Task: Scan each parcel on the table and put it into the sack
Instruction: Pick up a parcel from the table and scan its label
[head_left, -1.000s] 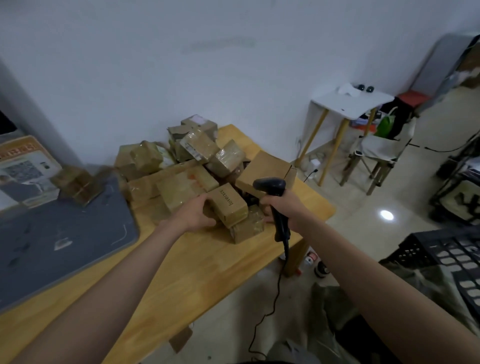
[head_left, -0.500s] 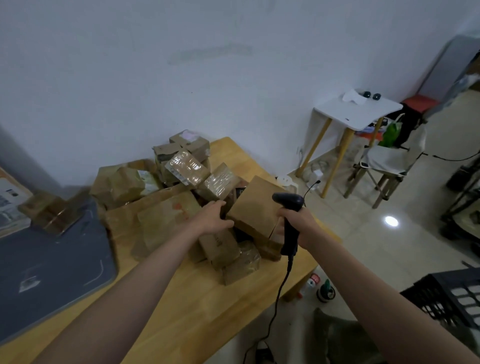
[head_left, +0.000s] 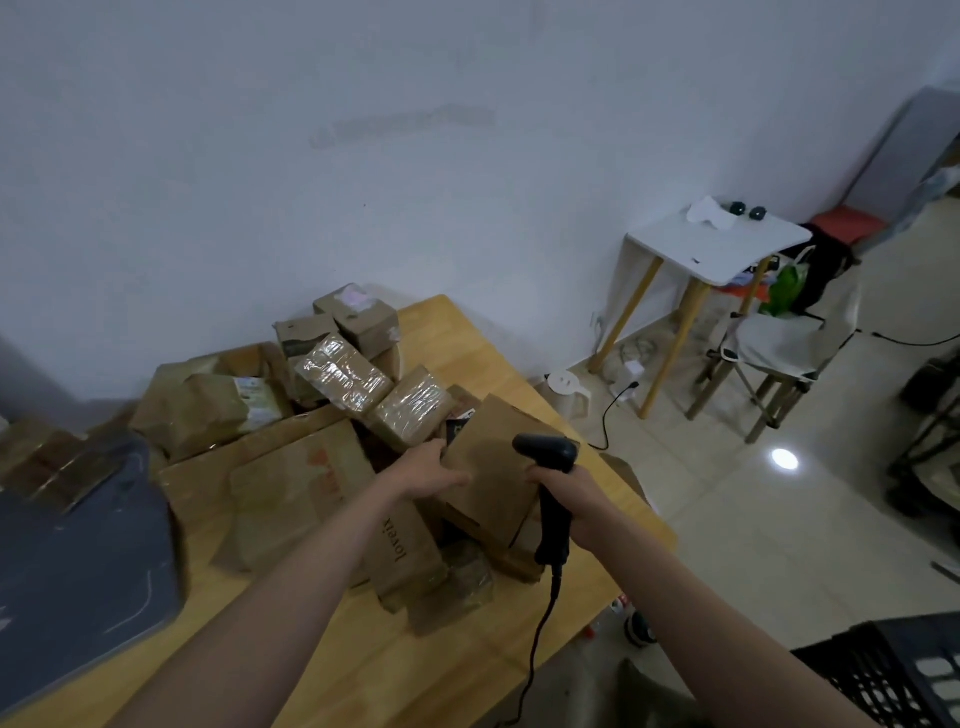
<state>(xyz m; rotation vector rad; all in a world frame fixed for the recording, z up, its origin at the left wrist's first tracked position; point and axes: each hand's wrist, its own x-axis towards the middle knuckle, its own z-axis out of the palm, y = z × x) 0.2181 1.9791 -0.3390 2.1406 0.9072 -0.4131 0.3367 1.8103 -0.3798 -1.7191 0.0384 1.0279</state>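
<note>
Parcels crowd a wooden table against a white wall.

- The black plastic crate is cut off by the lower right edge.
- The blurred brown cardboard parcels at left cannot be counted.

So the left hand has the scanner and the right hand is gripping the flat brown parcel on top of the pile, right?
The hands are swapped. In the head view the right hand grips the scanner, and the left hand grips the flat brown parcel on top of the pile.
</note>
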